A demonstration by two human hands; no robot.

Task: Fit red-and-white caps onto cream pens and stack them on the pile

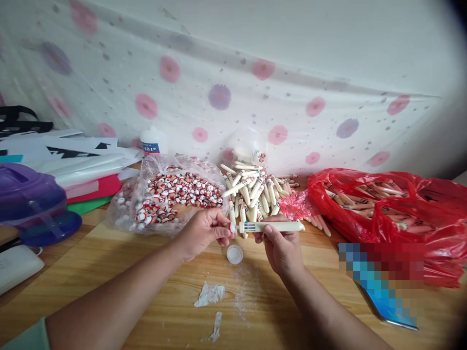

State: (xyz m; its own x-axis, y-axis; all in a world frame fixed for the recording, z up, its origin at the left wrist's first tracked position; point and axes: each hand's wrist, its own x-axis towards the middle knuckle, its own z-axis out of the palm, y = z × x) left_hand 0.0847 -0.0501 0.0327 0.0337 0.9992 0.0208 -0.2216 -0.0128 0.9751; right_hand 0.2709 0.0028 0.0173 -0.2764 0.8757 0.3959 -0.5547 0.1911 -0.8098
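Observation:
My left hand (207,231) pinches a small red and white figure topper (232,227) between thumb and fingertips. In my right hand (280,245) lies a cream-coloured pen (270,226), held level with its coloured slider end pointing left. The topper is at that end of the pen, in line with it; whether they touch is too small to tell. Just below sits a small round white cap (234,254) on the wooden table (146,296). Behind my hands is a pile of cream pens (251,189). Left of it, a clear plastic bag (124,206) holds many red and white toppers (189,187).
A red plastic bag (394,218) with pens lies at the right, near a blue phone-like object (386,296). White scraps (209,294) lie in front. A white bottle (149,141), papers (87,160) and a purple container (32,199) stand at the left.

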